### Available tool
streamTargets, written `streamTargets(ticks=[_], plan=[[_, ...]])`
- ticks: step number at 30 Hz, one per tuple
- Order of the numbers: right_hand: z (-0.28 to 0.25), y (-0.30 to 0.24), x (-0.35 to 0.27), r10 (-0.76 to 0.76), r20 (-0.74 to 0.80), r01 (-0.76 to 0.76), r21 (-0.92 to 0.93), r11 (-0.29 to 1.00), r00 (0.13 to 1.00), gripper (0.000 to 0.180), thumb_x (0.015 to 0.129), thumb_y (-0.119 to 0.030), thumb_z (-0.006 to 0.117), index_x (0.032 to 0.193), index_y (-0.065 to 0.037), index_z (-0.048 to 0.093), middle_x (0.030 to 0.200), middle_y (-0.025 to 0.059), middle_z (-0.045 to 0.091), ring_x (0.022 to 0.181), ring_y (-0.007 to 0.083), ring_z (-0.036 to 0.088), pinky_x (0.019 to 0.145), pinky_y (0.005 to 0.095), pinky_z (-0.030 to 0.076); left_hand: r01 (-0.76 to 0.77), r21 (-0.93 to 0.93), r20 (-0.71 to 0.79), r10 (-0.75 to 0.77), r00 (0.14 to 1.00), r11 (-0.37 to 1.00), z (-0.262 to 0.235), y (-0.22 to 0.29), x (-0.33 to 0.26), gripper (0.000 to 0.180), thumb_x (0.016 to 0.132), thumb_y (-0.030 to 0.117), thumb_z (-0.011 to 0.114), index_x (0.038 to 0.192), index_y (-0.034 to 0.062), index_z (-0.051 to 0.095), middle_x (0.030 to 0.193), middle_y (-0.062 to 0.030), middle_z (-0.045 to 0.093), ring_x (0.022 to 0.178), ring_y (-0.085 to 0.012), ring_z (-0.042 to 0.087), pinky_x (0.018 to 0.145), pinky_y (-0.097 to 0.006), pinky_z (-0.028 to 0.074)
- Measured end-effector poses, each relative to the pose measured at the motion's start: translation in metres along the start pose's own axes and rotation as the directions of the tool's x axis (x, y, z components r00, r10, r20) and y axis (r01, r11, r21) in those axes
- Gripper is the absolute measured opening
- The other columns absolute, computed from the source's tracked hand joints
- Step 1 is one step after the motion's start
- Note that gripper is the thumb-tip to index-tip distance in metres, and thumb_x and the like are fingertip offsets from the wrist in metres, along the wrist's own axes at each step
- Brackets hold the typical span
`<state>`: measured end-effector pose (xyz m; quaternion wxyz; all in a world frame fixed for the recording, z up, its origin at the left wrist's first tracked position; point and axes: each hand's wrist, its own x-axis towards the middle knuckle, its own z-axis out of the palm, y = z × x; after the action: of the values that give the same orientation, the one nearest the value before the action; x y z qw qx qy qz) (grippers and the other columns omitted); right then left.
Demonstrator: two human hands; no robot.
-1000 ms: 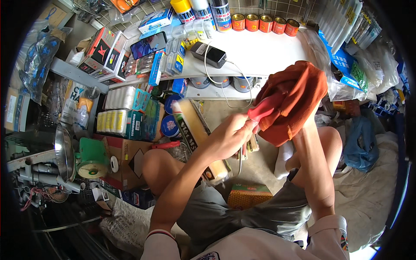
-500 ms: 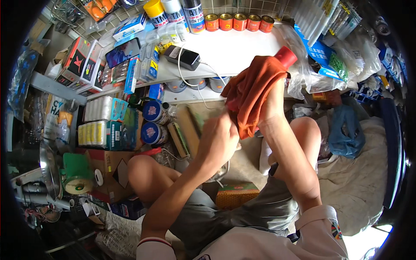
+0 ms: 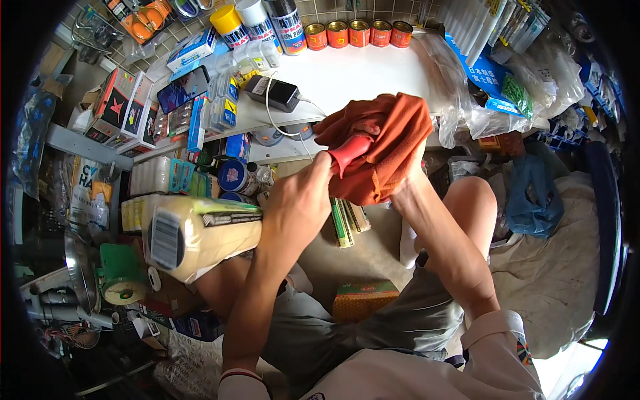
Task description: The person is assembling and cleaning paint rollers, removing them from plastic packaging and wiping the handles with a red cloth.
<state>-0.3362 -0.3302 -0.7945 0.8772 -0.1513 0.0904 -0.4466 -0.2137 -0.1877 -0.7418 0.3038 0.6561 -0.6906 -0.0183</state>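
My left hand [image 3: 297, 207] is closed around a paint roller, just behind its red handle [image 3: 353, 152]. The roller's thick cream sleeve [image 3: 210, 233], in clear plastic wrap with a barcode label, sticks out to the left over my knee. A rust-orange cloth [image 3: 400, 143] is bunched in my right hand [image 3: 410, 183], cupped around the far end of the handle. Most of my right fingers are hidden by the cloth.
Ahead is a white shelf [image 3: 347, 83] with spray cans [image 3: 288, 30], small red tins [image 3: 380, 33], a black power adapter [image 3: 275, 92] and a phone [image 3: 183, 90]. Boxes and jars crowd the left. A blue plastic bag [image 3: 533, 197] lies at right, and a patterned box [image 3: 363, 303] between my legs.
The handle's end, which poked out of the cloth at upper right, now lies inside the cloth's folds. The cream sleeve has swung clearly into view at left. Both hands have shifted; the left moved leftward.
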Motion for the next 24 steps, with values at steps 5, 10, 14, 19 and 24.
streamTargets(ticks=[5,10,14,19,24], plan=[[0.008,0.007,-0.019,0.06,-0.161,-0.039,0.126,0.991,0.985,0.049,0.095,-0.058,0.055,0.103,-0.01,0.059,0.093,0.0115,0.065,0.083,0.0265,0.064,0.075,0.042,0.057,-0.01,0.068,0.049,0.007,0.999,0.998,0.005,-0.003,-0.004,0.04,0.084,0.0,0.059,0.123,-0.0018,0.052,0.083,-0.02,0.068,0.068,-0.0372,0.067,0.062,-0.046,0.054],[0.015,0.027,-0.032,0.197,-0.103,-0.182,0.135,0.974,0.975,0.061,0.091,-0.069,0.05,0.103,-0.011,0.062,0.086,0.0092,0.065,0.072,0.0238,0.063,0.059,0.0374,0.055,0.007,0.066,0.076,-0.012,0.997,0.998,0.002,-0.001,-0.006,0.035,0.085,0.0,0.058,0.12,-0.0013,0.053,0.084,-0.0215,0.068,0.072,-0.0395,0.067,0.067,-0.049,0.054],[0.015,0.032,-0.026,0.229,-0.219,-0.224,0.049,0.973,0.948,0.061,0.094,-0.067,0.047,0.102,-0.009,0.064,0.088,0.009,0.067,0.075,0.0236,0.065,0.062,0.0385,0.056,0.104,-0.077,0.166,-0.09,0.982,0.992,-0.01,-0.006,-0.001,0.011,0.09,0.002,0.056,0.099,-0.0003,0.05,0.079,-0.0277,0.064,0.074,-0.0473,0.063,0.067,-0.057,0.048],[0.009,0.024,-0.013,0.199,0.126,-0.214,0.117,0.97,0.972,0.055,0.097,-0.059,0.05,0.106,-0.005,0.059,0.095,0.0145,0.065,0.084,0.0255,0.064,0.074,0.0385,0.056,0.239,-0.421,0.124,-0.206,0.971,0.875,0.004,-0.006,-0.002,0.009,0.099,0.008,0.051,0.096,-0.0005,0.05,0.076,-0.0287,0.06,0.07,-0.0469,0.06,0.061,-0.053,0.045],[-0.014,0.006,-0.006,0.068,0.176,-0.007,-0.327,0.945,0.982,0.038,0.1,-0.04,0.053,0.112,-0.004,0.054,0.1,0.0135,0.061,0.086,0.0251,0.062,0.076,0.0383,0.055,0.558,-0.828,0.531,-0.237,0.814,0.061,0.003,0.009,-0.009,0.023,0.108,0.024,0.046,0.097,0.0051,0.054,0.066,0.0053,0.041,0.049,-0.0044,0.029,0.046,-0.023,0.027]])
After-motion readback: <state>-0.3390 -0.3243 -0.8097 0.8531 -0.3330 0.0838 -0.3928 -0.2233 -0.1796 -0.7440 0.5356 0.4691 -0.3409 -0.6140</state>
